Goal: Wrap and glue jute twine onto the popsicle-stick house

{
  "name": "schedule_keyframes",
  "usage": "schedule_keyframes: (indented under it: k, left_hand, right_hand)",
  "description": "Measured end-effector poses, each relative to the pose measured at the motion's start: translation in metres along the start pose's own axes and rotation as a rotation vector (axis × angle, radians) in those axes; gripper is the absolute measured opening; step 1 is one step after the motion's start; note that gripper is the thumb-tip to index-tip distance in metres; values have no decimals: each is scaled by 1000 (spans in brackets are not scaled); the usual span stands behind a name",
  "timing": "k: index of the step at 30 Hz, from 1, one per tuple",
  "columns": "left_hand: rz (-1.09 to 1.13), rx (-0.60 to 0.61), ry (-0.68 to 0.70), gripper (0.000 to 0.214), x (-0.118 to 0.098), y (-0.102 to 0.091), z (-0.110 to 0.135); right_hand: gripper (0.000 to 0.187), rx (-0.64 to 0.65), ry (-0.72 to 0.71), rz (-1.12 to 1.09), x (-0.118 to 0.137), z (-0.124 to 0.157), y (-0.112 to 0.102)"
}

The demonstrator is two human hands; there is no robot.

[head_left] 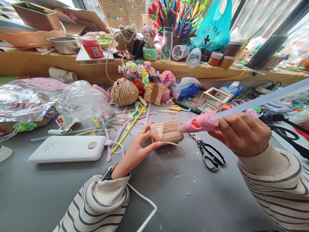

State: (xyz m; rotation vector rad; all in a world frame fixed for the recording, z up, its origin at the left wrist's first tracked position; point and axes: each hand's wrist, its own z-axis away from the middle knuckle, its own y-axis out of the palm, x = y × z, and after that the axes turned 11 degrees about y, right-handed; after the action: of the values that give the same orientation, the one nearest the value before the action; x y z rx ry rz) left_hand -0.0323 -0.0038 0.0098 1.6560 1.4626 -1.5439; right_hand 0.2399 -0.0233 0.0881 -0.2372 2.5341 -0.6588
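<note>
My left hand [138,148] has its thumb and fingers closed on one end of a small barrel-like piece made of wooden sticks [172,138], lying on its side on the table. Jute twine is wound around both ends and over part of its upper side, and a loose twine end trails in front. In my right hand [246,133] is a pink hot glue gun [199,124], with a long translucent glue stick [263,98] out of its back. The nozzle meets the right end of the wooden piece; whether it touches is hard to tell. Black-handled scissors [213,156] lie just right.
A white power bank [70,149] with a plugged-in cable lies left. Behind are a twine ball [125,91], plastic bags [84,100], fluffy pipe cleaners [130,129], a blue tissue pack [185,89] and a small wooden frame [213,98]. Jars and a bowl line the ledge [96,71].
</note>
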Motion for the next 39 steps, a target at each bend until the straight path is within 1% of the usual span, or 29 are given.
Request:
schedule_keyframes:
  k: [4, 7, 9, 12, 14, 16, 18, 20, 22, 23, 25, 28, 29, 32, 35, 37, 38, 39]
  left_hand:
    - [6, 7, -10, 20, 0, -1, 0]
    - [10, 12, -8, 20, 0, -1, 0]
    - [10, 15, -10, 20, 0, -1, 0]
    - [7, 13, -19, 20, -1, -1, 0]
    - [4, 13, -17, 21, -1, -1, 0]
    - [2, 14, -12, 22, -1, -1, 0]
    - [2, 13, -15, 22, -1, -1, 0]
    - [4, 8, -18, 22, -1, -1, 0]
    - [7, 6, -14, 21, -1, -1, 0]
    - [7, 5, -9, 20, -1, -1, 0]
    - [6, 3, 0, 19, -1, -1, 1]
    - [-1, -6, 1, 20, 0, -1, 0]
    - [-2, -10, -1, 20, 0, -1, 0]
    - [4, -13, -10, 21, -1, 0, 0]
    - [11, -20, -14, 21, -2, 0, 0]
    - [7, -20, -11, 21, -3, 0, 0]
    - [6, -18, -9, 21, -3, 0, 0]
    - [6, -16, -8, 21, -2, 0, 0]
  right_hand:
    - [16, -37, 83, -113, -3, 5, 2]
    - [23, -108, 168, -59, -9, 12, 4]
    - [29, -100, 247, 1, -13, 15, 6]
    - [34, -55, 381, 65, -18, 18, 10]
    - [36, -31, 508, 68, -21, 22, 15]
    - [44, 34, 694, 21, -24, 29, 21]
    - [55, 113, 889, -49, -27, 39, 28]
    - [57, 174, 1041, -100, -30, 51, 35]
    - [52, 247, 1111, -135, -34, 63, 43]
    - [51, 246, 1134, -126, -35, 68, 46]
    - [47, 280, 1134, -144, -38, 79, 55]
    - [42, 360, 1083, -164, -41, 97, 71]
    - [41, 384, 1046, -157, -42, 103, 77]
    - [40, 308, 933, -102, -46, 122, 92]
    - [41, 178, 766, -72, -50, 130, 101]
    - [41, 94, 706, -44, -51, 124, 100]
    - [40, 81, 706, -43, -49, 118, 97]
    - [38, 99, 724, -63, -45, 108, 92]
